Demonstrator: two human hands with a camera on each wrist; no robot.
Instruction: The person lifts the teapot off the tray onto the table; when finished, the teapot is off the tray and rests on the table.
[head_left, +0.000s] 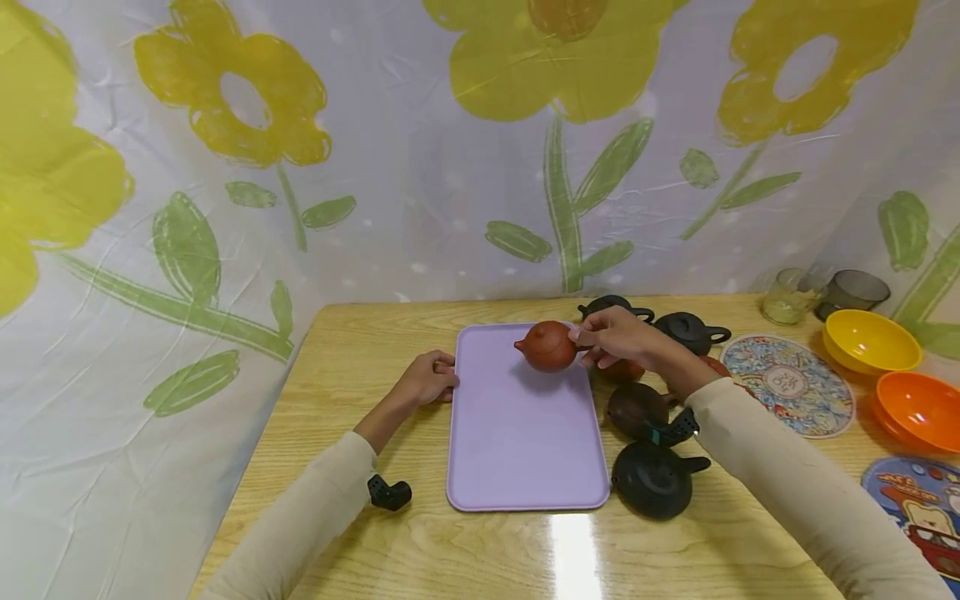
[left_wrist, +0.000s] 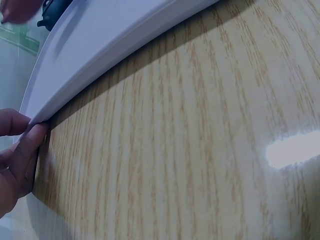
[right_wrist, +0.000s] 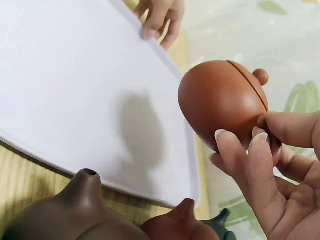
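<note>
On the wooden table [head_left: 360, 550], a black teapot [head_left: 654, 478] is sitting nearest the person, just off the lilac tray's [head_left: 517, 433] near right corner, with a dark brown teapot [head_left: 636, 408] lying just beyond it at about 12 o'clock. The left hand [head_left: 429, 379] is resting at the tray's left edge, roughly 9 o'clock from its centre, fingers curled against the rim (the left wrist view shows fingertips [left_wrist: 31, 140] touching the underside of the edge). Farther back, the right hand [head_left: 617, 337] is pinching a reddish-brown clay teapot [head_left: 548, 346] by its handle side, holding it above the far part of the tray, clear of the surface, with its shadow falling on the lilac below; its spout is pointing toward 9 o'clock. Beyond the hand, two more black teapots [head_left: 692, 331] are standing near the table's far edge. At 3 o'clock from the tray a patterned round mat [head_left: 791, 385] is lying, with an orange bowl [head_left: 917, 410] and a yellow bowl [head_left: 870, 340] past it.
</note>
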